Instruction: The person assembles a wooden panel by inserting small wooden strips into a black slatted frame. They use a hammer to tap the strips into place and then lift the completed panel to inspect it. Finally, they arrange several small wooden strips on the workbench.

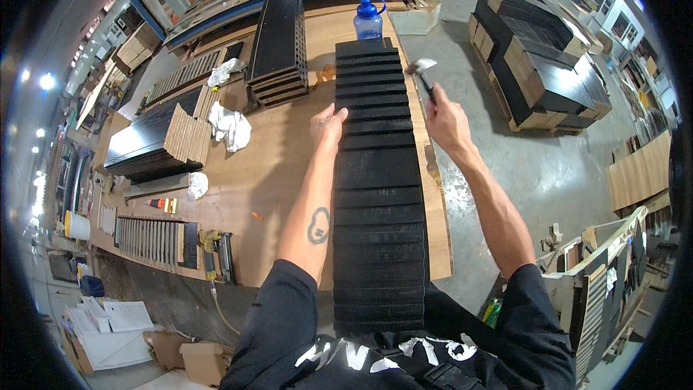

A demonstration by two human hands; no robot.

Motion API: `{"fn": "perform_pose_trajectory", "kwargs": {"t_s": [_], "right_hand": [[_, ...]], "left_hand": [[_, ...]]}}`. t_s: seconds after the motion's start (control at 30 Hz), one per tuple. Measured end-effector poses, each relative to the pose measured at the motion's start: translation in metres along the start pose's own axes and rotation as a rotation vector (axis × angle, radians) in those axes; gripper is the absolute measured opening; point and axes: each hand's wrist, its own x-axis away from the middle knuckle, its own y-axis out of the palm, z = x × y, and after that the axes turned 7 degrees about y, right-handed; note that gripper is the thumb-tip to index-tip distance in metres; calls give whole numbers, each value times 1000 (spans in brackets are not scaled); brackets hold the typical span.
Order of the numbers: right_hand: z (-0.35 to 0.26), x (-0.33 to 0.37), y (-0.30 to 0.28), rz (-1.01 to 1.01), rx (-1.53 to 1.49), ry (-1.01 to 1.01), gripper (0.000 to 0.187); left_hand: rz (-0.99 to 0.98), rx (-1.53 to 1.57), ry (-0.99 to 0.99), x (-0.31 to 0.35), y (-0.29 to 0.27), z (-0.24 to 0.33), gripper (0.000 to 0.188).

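Observation:
A long black slatted panel (378, 162) lies lengthwise before me on the wooden worktable (274, 166), its near end close to my body. My left hand (328, 124) grips the panel's left edge, the thumb resting on top and the other fingers mostly hidden at the side. On the opposite side, my right hand (448, 123) is closed around the dark handle of a hammer (421, 66). The metal hammer head is raised beside the panel's far right edge, apparently apart from it.
A blue water bottle (369, 22) stands past the panel's far end. Stacked black boards (278, 40), another stack (151, 141), white cloths (229, 128) and a nail gun (217, 254) lie leftward. A loaded pallet (534, 65) sits on the floor at right.

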Motion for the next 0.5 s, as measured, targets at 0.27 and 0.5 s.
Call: {"fn": "perform_pose_trajectory", "kwargs": {"t_s": [0.27,0.5], "right_hand": [[-17,-3,-3,-133,84,29,27],[-68,-19,11,-194,54,-187,25]], "left_hand": [[17,12,-36,-7,-3,-11,55],[30,-100,-70,17,-4,24,55]]}}
